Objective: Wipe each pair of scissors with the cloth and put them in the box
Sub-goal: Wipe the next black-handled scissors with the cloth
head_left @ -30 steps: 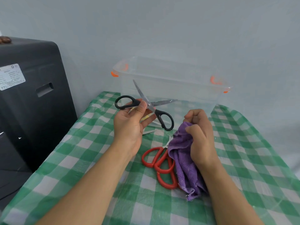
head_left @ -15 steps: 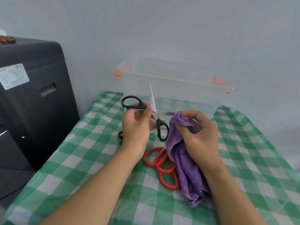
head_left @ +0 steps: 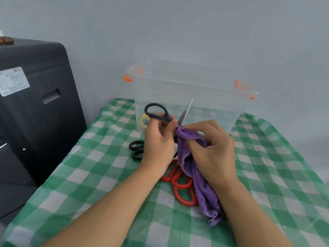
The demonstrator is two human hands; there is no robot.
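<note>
Head view, frame centre: left hand (head_left: 158,141) is gripping black scissors (head_left: 161,115) open, exposing a blade; right hand (head_left: 211,148) is pinching purple cloth (head_left: 197,177) at the pivot. Clear box (head_left: 192,97) is waiting behind.

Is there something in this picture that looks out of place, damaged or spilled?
Nothing stands out. The left hand holds open black scissors, the right hand presses the purple cloth at their pivot. Other scissors lie on the checked tablecloth.
</note>
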